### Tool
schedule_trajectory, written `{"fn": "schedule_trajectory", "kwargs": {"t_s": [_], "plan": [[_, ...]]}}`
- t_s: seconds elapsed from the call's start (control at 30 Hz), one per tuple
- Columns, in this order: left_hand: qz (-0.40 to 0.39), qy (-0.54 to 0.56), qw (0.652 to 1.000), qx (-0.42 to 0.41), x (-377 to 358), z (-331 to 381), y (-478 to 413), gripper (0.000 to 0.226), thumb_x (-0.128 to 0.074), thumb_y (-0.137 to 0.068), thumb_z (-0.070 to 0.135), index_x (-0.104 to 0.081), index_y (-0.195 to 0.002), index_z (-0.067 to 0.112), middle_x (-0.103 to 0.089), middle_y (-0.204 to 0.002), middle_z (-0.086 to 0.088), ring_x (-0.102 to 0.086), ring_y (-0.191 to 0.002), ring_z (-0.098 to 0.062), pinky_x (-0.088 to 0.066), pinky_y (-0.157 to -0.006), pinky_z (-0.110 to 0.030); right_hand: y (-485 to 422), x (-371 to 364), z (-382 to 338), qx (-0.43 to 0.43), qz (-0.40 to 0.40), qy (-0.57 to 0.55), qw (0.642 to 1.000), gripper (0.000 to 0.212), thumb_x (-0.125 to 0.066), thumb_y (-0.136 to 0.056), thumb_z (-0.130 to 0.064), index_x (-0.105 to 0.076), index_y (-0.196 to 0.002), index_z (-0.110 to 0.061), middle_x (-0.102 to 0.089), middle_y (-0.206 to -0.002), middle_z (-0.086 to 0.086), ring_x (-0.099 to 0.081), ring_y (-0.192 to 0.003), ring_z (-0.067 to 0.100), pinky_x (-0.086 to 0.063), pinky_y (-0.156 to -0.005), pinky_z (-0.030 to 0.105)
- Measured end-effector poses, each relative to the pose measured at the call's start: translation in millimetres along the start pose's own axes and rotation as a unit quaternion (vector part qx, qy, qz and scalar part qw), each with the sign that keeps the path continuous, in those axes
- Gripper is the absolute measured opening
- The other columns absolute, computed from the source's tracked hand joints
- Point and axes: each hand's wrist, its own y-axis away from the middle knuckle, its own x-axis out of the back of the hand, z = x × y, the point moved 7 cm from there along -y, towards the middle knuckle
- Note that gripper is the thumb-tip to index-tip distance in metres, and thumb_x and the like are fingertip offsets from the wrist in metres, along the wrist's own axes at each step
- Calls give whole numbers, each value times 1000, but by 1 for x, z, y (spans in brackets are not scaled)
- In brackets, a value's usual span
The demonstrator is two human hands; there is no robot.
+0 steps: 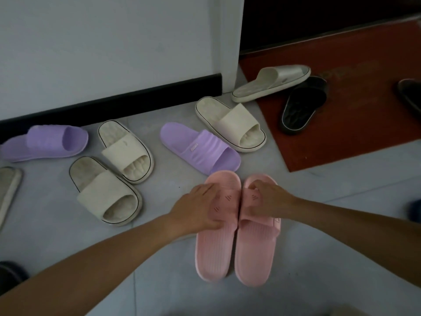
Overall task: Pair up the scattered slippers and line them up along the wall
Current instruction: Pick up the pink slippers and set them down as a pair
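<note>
Two pink slippers lie side by side on the grey floor, toes toward the wall. My left hand (197,205) grips the strap of the left pink slipper (216,252). My right hand (265,198) grips the strap of the right pink slipper (255,258). One purple slipper (200,148) lies just beyond them, another purple slipper (45,143) at the far left by the wall. Cream slippers are scattered between: one (125,150), one (106,190), one (230,124), and one (271,83) tilted on the mat's edge.
The white wall with a black skirting board (114,103) runs along the back left. A red doormat (355,106) lies at the right with a black slipper (304,104) on it. Parts of other footwear show at the left edge (8,192) and right edge (410,94).
</note>
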Motion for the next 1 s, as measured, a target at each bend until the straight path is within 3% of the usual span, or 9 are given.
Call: {"fn": "schedule_trajectory", "kwargs": {"t_s": [0.17, 0.27, 0.43, 0.57, 0.67, 0.73, 0.83, 0.93, 1.0], "plan": [[-27, -25, 999, -20, 0, 17, -9, 90, -69, -64, 58, -32, -138, 22, -39, -141, -1, -36, -129, -25, -39, -101, -39, 9, -8, -4, 19, -50, -11, 998, 90, -80, -59, -52, -36, -131, -20, -47, -130, 4, -48, -116, 22, -43, -91, 31], [-33, -35, 999, -4, -2, 20, -7, 86, -67, -60, 63, -38, -131, 26, -45, -132, 0, -40, -123, -25, -41, -95, -38, 12, -8, -8, 43, -57, -18, 997, 89, -82, -57, -52, -39, -127, -20, -49, -123, 0, -49, -105, 16, -38, -82, 25], [-77, -29, 996, 26, -20, 28, 1, 87, -64, -54, 72, -44, -127, 29, -51, -125, 3, -47, -115, -24, -43, -88, -35, 21, -21, -7, 105, -82, 102, 986, 100, -78, -48, -65, -39, -126, -15, -48, -119, -1, -48, -105, 16, -40, -86, 28], [-72, -11, 997, 18, -11, 52, -7, 76, -64, -52, 71, -51, -114, 29, -57, -114, 4, -54, -102, -21, -42, -71, -31, 28, -11, -1, 136, -75, 128, 980, 76, -76, -52, -57, -50, -110, -16, -53, -104, -2, -52, -96, 17, -36, -74, 25], [-41, -5, 999, -14, 10, 92, -25, 65, -64, -51, 69, -53, -99, 26, -59, -101, 4, -51, -82, -17, -34, -56, -26, 39, 20, 22, 135, -73, 126, 980, 60, -76, -53, -53, -49, -98, -25, -49, -92, -10, -48, -88, 13, -36, -74, 24], [-20, 1, 999, -39, 25, 127, -42, 58, -65, -52, 66, -56, -94, 27, -52, -87, 5, -49, -74, -16, -28, -49, -24, 49, 49, 52, 103, -59, 117, 986, 70, -77, -54, -52, -49, -113, -25, -51, -102, -8, -48, -94, 12, -38, -78, 25], [-20, -5, 997, -78, 30, 180, -68, 58, -65, -54, 65, -59, -98, 28, -51, -84, 7, -54, -77, -18, -35, -54, -26, 66, 79, 99, 49, -43, 117, 991, 81, -77, -58, -49, -43, -126, -25, -51, -116, -7, -50, -102, 15, -44, -83, 28], [-30, 15, 996, -83, 15, 225, -83, 58, -70, -56, 63, -61, -99, 25, -50, -82, 8, -54, -76, -16, -35, -53, -25, 77, 81, 137, 29, -72, 174, 982, 75, -75, -61, -47, -46, -126, -23, -56, -120, -3, -55, -105, 19, -49, -90, 34], [-35, 55, 996, -68, -2, 249, -86, 58, -72, -55, 64, -60, -95, 23, -49, -80, 8, -51, -73, -15, -31, -49, -24, 84, 77, 163, 10, -114, 186, 976, 80, -75, -65, -46, -39, -133, -24, -50, -130, -1, -50, -116, 20, -44, -98, 34]]}}
